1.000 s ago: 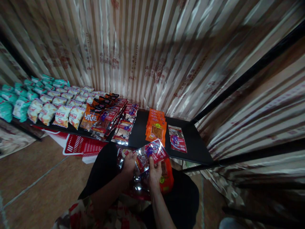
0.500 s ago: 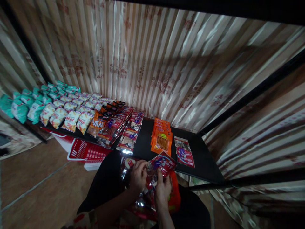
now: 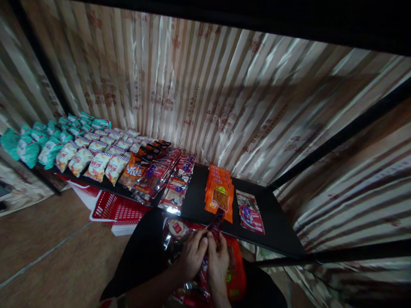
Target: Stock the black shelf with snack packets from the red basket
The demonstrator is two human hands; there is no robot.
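Bkgd: pleated, striped cloth curtain [image 3: 180,94]. Flat blk shelf [image 3: 197,199] w/ rows of puffy, crinkly bags [image 3: 98,164]. Below, slotted red plastic basket [image 3: 126,210]. Flat orange pkts [image 3: 220,199] overlap on shelf. L hand [image 3: 193,253] & R hand [image 3: 218,259], fingers curled, tog. grip glossy red pkt [image 3: 215,223], bent narrow, nr shelf's front edge.

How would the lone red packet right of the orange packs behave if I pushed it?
The lone red packet is probably light and somewhat floppy, since it looks thin. Lying flat, it seems unlikely to roll or tip, but might slide on the smooth-looking black shelf.
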